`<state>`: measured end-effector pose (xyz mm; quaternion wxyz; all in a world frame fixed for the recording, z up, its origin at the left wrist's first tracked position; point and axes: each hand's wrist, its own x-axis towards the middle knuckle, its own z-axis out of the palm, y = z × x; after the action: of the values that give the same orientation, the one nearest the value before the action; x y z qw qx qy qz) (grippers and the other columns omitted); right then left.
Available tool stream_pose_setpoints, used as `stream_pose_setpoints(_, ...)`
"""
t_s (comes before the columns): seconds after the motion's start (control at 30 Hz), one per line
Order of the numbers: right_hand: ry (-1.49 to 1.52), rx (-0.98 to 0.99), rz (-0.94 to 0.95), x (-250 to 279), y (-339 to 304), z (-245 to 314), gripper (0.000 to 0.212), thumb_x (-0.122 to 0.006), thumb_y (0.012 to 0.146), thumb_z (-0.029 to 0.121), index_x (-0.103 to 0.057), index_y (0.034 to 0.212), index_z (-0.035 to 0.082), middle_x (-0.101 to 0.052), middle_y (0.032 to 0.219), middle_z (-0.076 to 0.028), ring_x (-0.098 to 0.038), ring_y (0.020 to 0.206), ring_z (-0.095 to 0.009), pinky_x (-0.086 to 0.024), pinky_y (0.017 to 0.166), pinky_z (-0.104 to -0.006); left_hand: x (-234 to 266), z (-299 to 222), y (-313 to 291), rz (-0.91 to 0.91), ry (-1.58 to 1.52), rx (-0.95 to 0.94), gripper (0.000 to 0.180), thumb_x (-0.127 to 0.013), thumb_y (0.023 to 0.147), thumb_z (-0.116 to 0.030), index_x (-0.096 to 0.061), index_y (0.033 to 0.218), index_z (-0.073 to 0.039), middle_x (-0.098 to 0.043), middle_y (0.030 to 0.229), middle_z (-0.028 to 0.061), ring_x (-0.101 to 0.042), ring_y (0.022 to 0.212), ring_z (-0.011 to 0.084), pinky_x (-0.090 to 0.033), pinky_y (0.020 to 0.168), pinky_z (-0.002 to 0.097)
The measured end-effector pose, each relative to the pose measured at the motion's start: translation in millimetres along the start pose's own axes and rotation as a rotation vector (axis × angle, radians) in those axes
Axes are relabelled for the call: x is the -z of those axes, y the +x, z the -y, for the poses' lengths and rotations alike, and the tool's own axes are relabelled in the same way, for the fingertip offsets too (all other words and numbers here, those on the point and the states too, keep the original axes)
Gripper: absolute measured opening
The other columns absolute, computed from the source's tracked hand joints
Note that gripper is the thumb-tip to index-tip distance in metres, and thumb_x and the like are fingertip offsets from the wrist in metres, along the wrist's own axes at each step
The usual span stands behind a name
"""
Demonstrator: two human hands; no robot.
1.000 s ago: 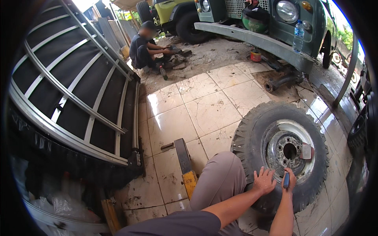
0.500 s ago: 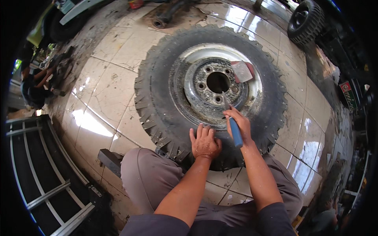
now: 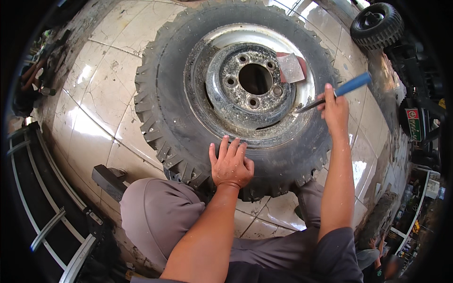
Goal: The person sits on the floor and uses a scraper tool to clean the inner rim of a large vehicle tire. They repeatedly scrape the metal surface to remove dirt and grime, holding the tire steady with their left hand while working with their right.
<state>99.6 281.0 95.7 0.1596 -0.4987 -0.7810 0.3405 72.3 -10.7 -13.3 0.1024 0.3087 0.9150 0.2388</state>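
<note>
A large black tyre [image 3: 163, 89] with chunky tread lies flat in front of me, its worn, speckled metal wheel rim [image 3: 222, 75] facing up. My right hand [image 3: 335, 113] grips a blue-handled tool with a narrow, pointed metal blade [image 3: 309, 107], its handle slanting up to the right. The blade's tip is at the right part of the rim; whether it touches cannot be made out. My left hand [image 3: 232, 162] rests on the near sidewall, fingers spread and holding nothing. A folded sheet of sandpaper [image 3: 291, 68], grey and reddish, lies on the rim's right side.
Glossy, dirty floor tiles [image 3: 99, 89] surround the tyre. A dark rack with metal rails [image 3: 52, 207] stands at the left, near a dark metal bar [image 3: 108, 181]. Another wheel [image 3: 376, 26] is at the far right. Other people are at both edges.
My right hand has swung right, taking the blade from near the hub hole to the rim's right part and turning the handle upward. My left hand stays on the sidewall. The view has shifted.
</note>
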Motion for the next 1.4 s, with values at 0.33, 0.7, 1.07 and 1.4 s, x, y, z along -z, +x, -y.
stream_pose_setpoints(0.33,-0.426,0.164,0.309,-63.1,33.0,-0.2,0.055,-0.053,0.103,0.044,-0.066,0.102,-0.01,-0.069,0.094,-0.033,-0.067,0.097,-0.05,-0.052,0.084,-0.0527,2.7,1.4,-2.4,-0.001,0.06,0.02,0.045,-0.06,0.078,-0.022,-0.07,0.122,-0.02,-0.062,0.137,0.0015,-0.044,0.142,0.0273,-0.017,0.122,0.0586)
stream_pose_setpoints(0.7,-0.419,0.197,0.232,-72.2,43.3,-32.1,0.054,-0.051,0.103,0.044,-0.066,0.105,-0.007,-0.07,0.095,-0.032,-0.066,0.097,-0.05,-0.051,0.085,-0.0528,0.2,0.7,-1.5,-0.011,0.053,0.014,0.044,-0.06,0.078,-0.021,-0.07,0.12,-0.02,-0.062,0.136,0.0008,-0.045,0.141,0.0279,-0.019,0.121,0.0594)
stream_pose_setpoints(1.07,-0.274,0.101,0.301,-52.2,51.8,-17.8,0.058,-0.054,0.101,0.049,-0.068,0.096,-0.007,-0.069,0.083,-0.027,-0.071,0.093,-0.04,-0.051,0.082,-0.047,0.3,5.0,-3.7,-0.027,0.056,0.016,0.044,-0.06,0.077,-0.021,-0.071,0.119,-0.02,-0.062,0.136,0.001,-0.045,0.141,0.0283,-0.019,0.121,0.0592)
stream_pose_setpoints(1.4,-0.351,0.19,0.239,-62.2,52.2,-39.8,0.056,-0.054,0.102,0.047,-0.066,0.098,-0.008,-0.068,0.09,-0.033,-0.065,0.097,-0.052,-0.05,0.083,-0.0522,-0.3,3.3,-3.7,-0.014,0.039,0.019,0.044,-0.059,0.077,-0.021,-0.071,0.12,-0.019,-0.063,0.136,0.0014,-0.045,0.141,0.0281,-0.019,0.121,0.06)
